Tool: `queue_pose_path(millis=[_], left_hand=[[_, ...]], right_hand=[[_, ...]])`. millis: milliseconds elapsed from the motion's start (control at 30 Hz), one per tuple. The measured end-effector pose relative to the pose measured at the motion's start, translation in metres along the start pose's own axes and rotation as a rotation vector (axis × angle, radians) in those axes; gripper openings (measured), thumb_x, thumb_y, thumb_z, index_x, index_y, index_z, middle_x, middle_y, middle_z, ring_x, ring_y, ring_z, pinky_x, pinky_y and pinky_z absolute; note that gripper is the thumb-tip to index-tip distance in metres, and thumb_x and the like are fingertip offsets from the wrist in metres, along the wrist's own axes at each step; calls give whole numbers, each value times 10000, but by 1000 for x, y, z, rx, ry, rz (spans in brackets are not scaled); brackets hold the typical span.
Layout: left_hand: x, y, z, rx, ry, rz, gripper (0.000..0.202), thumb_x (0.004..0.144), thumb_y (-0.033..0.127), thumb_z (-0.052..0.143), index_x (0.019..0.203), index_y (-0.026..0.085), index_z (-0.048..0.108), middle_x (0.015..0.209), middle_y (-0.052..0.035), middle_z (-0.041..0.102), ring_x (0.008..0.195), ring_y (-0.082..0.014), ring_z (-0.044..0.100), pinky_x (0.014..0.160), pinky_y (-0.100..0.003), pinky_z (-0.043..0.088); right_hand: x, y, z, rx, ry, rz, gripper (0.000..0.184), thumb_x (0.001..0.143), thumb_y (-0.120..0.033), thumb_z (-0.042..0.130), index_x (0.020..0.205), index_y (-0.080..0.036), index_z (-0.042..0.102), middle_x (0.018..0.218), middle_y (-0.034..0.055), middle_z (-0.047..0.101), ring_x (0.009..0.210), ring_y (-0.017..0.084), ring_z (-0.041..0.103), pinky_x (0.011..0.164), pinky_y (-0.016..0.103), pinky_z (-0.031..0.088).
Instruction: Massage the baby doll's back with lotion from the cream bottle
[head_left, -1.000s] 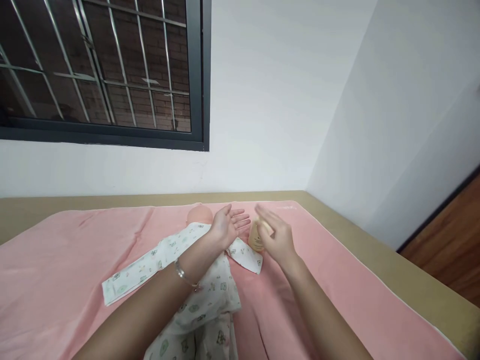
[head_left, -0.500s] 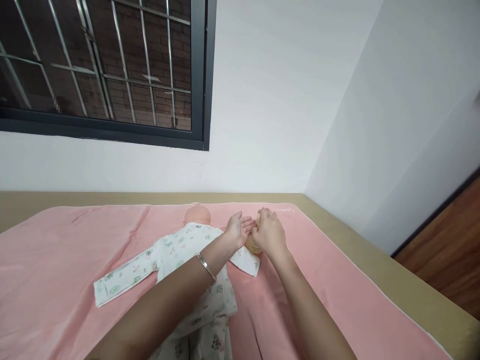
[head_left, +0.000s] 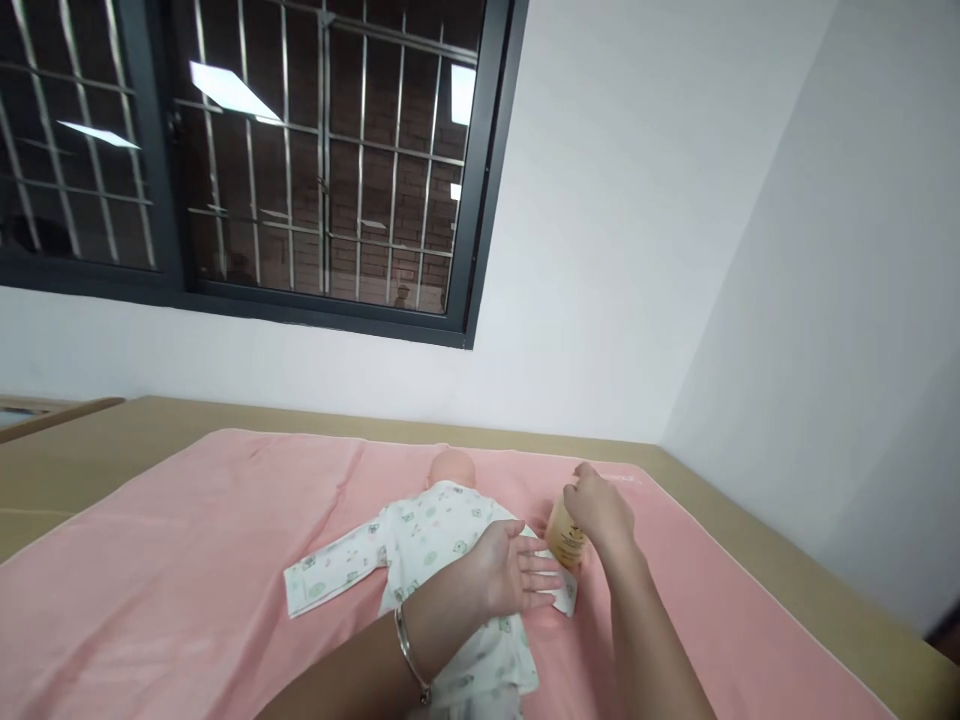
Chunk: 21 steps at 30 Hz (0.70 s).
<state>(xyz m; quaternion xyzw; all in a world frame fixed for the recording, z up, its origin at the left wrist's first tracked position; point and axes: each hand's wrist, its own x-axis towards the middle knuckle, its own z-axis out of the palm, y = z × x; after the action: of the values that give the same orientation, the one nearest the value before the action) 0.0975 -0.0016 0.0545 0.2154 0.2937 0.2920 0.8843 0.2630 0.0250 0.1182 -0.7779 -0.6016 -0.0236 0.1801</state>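
Observation:
My left hand is held palm up with its fingers stretched out and nothing on it. It hovers over the right sleeve of a baby doll, which lies on its back or front, I cannot tell which. The doll wears a white printed outfit. Just right of that palm is a yellow bottle with dark print, slightly tilted. My right hand is closed around the bottle's top, hiding it.
Under the doll a pink cloth with a few creases covers much of a wooden surface. A white wall rises behind it, with a dark-framed barred window at upper left. Another wall stands to the right.
My left hand has drawn back from the bottle and turned its palm up more, fingers spread. The right hand stays at the bottle's top. The view has shifted left and upward.

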Motion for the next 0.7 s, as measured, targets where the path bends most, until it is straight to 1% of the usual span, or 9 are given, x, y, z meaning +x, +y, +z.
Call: queue_pose_path(millis=[100, 200, 300, 367, 433, 467, 567, 633, 700], left_hand=[[-37, 15, 3, -26, 1, 54, 488, 937, 412, 379, 1242, 56, 517, 1217, -219, 608, 1016, -310, 660, 912, -430, 482], [-77, 33, 8, -100, -38, 129, 486, 940, 383, 381, 1289, 64, 492, 1274, -208, 591, 1098, -307, 635, 947, -422, 469], [-109, 44, 10, -152, -40, 189, 481, 935, 356, 397, 1308, 64, 484, 1307, -202, 578, 1166, -302, 603, 979, -418, 451], [-123, 45, 10, -166, -13, 239, 475, 932, 352, 407, 1303, 70, 498, 1331, -190, 565, 1203, -294, 579, 997, -405, 438], [-130, 43, 12, -162, 23, 283, 464, 930, 350, 410, 1290, 79, 517, 1342, -173, 560, 1226, -280, 560, 1016, -386, 420], [-132, 40, 13, -154, 32, 290, 461, 931, 353, 407, 1283, 80, 526, 1340, -168, 563, 1232, -275, 555, 1025, -379, 410], [-135, 26, 21, -119, -38, 248, 463, 939, 373, 397, 1248, 67, 556, 1289, -175, 597, 1223, -273, 561, 1044, -366, 388], [-139, 17, 27, -121, -134, 253, 458, 942, 392, 411, 1232, 76, 573, 1245, -166, 629, 1218, -264, 566, 1052, -349, 383], [-146, 12, 31, -149, -200, 307, 456, 948, 416, 422, 1241, 103, 576, 1212, -143, 653, 1211, -255, 573, 1058, -339, 382]], right_hand=[[7, 8, -5, 31, -51, 25, 402, 875, -229, 388, 1220, -147, 575, 1176, 152, 680, 1058, 287, 647, 813, 364, 469], [16, 15, -8, 70, -84, 39, 386, 890, -238, 362, 1159, -141, 621, 1154, 149, 690, 1045, 285, 652, 803, 361, 483], [14, 10, -11, 104, -86, 47, 427, 896, -241, 366, 1228, -110, 602, 1220, 162, 663, 1162, 294, 601, 886, 374, 478], [1, -5, -14, 141, -28, 12, 478, 908, -252, 370, 1329, -97, 537, 1346, 164, 588, 1308, 296, 488, 1007, 397, 424], [-23, -26, -19, 258, 100, -106, 505, 938, -290, 359, 1398, -121, 482, 1476, 135, 468, 1392, 279, 389, 1105, 414, 346], [-39, -39, -21, 379, 167, -199, 505, 958, -344, 360, 1410, -152, 476, 1508, 112, 430, 1395, 264, 389, 1116, 411, 346], [-87, -75, -21, 624, 215, -464, 526, 997, -444, 336, 1461, -211, 420, 1511, 85, 429, 1404, 247, 381, 1122, 453, 365], [-115, -94, -15, 605, 235, -624, 510, 1007, -422, 350, 1485, -249, 381, 1534, 68, 394, 1435, 264, 321, 1152, 530, 304], [-136, -105, -6, 538, 275, -768, 514, 1009, -369, 366, 1512, -270, 323, 1545, 65, 374, 1440, 281, 307, 1163, 591, 247]])
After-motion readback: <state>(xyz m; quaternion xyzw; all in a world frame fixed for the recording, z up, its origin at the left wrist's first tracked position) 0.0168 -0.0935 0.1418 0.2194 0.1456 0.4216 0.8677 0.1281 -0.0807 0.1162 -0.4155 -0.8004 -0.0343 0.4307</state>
